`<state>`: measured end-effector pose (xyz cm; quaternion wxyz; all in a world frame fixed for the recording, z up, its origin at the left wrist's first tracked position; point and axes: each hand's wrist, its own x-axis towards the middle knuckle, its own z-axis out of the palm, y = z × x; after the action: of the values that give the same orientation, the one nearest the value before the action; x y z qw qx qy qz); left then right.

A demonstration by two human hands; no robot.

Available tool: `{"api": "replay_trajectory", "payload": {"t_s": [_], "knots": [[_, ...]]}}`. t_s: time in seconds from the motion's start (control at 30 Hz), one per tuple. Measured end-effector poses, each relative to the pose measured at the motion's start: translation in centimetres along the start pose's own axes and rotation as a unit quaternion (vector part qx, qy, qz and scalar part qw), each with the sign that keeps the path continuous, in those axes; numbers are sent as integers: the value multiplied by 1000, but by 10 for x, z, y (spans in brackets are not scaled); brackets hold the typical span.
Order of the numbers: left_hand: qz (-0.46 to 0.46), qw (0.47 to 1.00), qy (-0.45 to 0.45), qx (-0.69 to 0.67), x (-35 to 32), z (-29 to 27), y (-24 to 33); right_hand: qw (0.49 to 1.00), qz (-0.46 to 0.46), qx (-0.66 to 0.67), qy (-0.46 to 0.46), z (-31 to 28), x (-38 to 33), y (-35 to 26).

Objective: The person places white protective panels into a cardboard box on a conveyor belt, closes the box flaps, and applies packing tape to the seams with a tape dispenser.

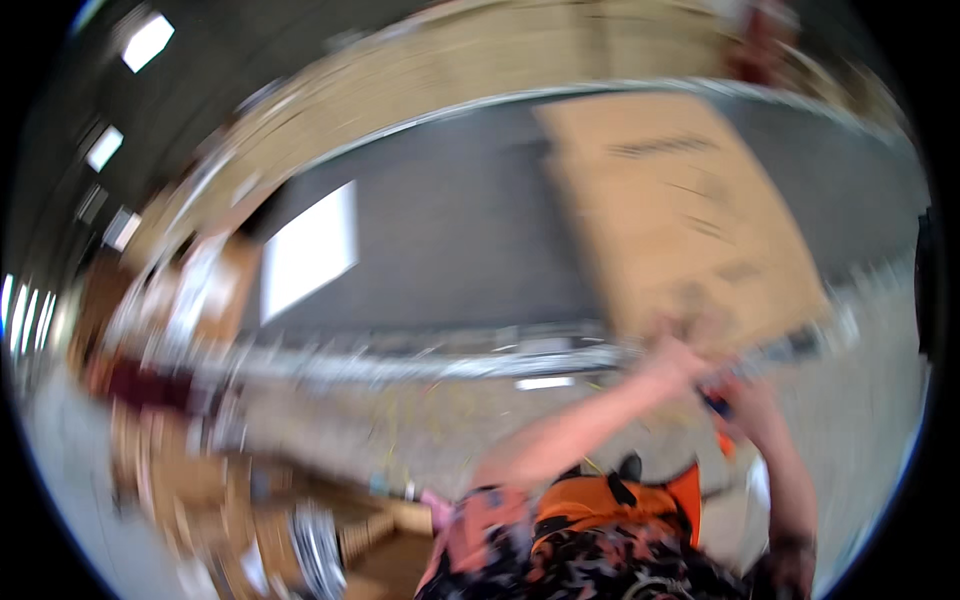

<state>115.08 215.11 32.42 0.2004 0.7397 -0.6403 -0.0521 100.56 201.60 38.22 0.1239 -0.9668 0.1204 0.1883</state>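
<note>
The box (690, 215), brown cardboard, is on the belt (450, 230), right of its middle, with a broad, dark-marked face turned up. Its long axis runs across the belt from the far edge to the near one, slanting rightward as it comes closer to the person. The far end reaches nearly to the far edge; the near end comes over the near edge, pointing at the person. Blur hides whether it lies quite flat.

The left hand (682, 358) is at the box's near end; whether its fingers pinch the cardboard or only press on it, I cannot tell. The right hand (746, 402) is just beside it, lower and to the right, next to a small dark thing (716, 402) with orange below it. Its fingers are too blurred to tell whether they close on anything.

The belt is dark grey, bordered by a pale metal rail (430, 362) along the near edge. Toward its left end lies a white sheet (312, 250), well apart from the box, and at that end stands a carton (228, 290). Tan cardboard (500, 55) lines the far edge. Below the near edge is a pale floor (330, 410), with a cardboard heap (290, 530) at lower left. Bright lamps (148, 42) hang under a dark ceiling (260, 50).
</note>
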Motion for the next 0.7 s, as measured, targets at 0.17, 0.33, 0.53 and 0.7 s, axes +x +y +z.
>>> {"api": "replay_trajectory", "payload": {"t_s": [0.17,0.33,0.53,0.7], "knots": [[-91,942,-286,151,43,-45,-4,982,-13,-150,-117,17,74,-22],[-88,914,-292,268,40,-48,18,989,41,138,37,114,36,46],[-105,930,-254,244,14,-40,5,710,185,668,122,76,0,232],[-112,922,-259,265,6,-40,-3,686,59,707,162,-39,72,342]]}}
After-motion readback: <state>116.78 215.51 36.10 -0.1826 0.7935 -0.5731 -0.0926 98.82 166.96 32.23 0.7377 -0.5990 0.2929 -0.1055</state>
